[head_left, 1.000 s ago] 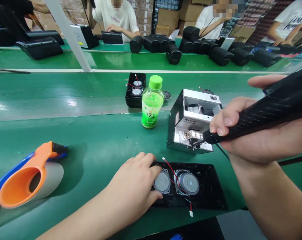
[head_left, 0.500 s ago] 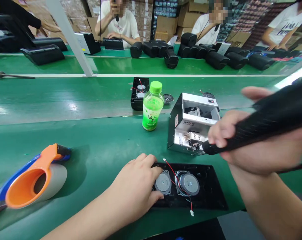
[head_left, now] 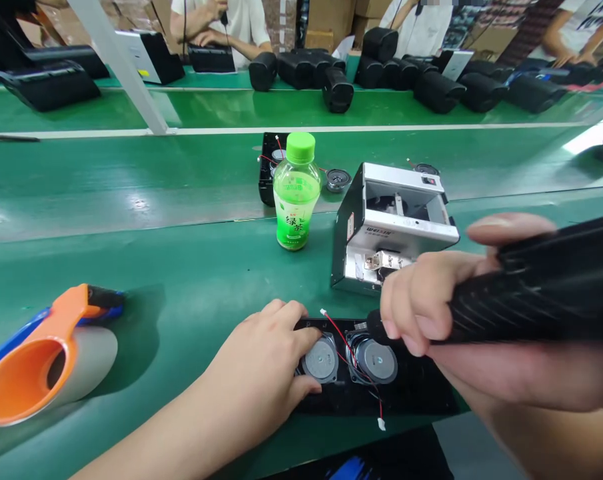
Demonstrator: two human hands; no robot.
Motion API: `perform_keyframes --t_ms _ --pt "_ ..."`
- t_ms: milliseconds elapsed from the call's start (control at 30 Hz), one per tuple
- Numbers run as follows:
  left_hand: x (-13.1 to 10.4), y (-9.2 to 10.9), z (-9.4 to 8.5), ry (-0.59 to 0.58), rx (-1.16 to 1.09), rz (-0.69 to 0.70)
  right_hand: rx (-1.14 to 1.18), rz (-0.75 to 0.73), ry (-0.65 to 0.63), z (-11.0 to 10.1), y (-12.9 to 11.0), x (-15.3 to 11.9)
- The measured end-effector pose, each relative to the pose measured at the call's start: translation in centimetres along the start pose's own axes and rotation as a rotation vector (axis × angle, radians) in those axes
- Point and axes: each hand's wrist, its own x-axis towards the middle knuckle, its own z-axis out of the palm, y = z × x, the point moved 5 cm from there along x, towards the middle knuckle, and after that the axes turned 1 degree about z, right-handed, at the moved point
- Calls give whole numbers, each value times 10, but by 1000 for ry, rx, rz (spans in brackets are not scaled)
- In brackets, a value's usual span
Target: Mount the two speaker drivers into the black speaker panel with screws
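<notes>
A black speaker panel [head_left: 421,393] lies at the near edge of the green bench, with two round silver drivers [head_left: 321,359] and red wires across them. My left hand [head_left: 261,373] rests flat on the panel's left end, fingers touching the left driver. My right hand [head_left: 471,320] grips a black electric screwdriver [head_left: 541,293] whose tip hangs just above the right driver [head_left: 378,360]. Behind them stands a silver metal box [head_left: 391,227], its open front facing me.
A green tea bottle [head_left: 296,193] stands left of the box; another speaker panel [head_left: 267,167] and a loose driver [head_left: 338,179] lie behind it. An orange tape dispenser [head_left: 41,360] sits at the left. Black speakers [head_left: 338,90] and other people line the far bench.
My right hand has drawn the screwdriver from the metal box's front opening down and left to the panel's right driver. My left hand has stayed on the panel.
</notes>
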Motion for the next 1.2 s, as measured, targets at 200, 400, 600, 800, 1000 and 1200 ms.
perform_keyframes --t_ms 200,400,600,800,1000,1200 --pt "2 1 -1 -14 -11 4 28 -34 -3 8 15 7" --pt "2 2 -2 -29 -10 10 18 -19 0 14 18 9" --pt "2 2 -2 -26 -20 18 29 8 -16 17 24 10" --pt "1 2 -3 -8 -20 22 30 -18 -8 18 29 9" --pt "2 2 -4 11 -16 25 9 1 -26 21 34 8" --pt "3 6 -8 -26 7 -1 26 -28 -87 22 41 1"
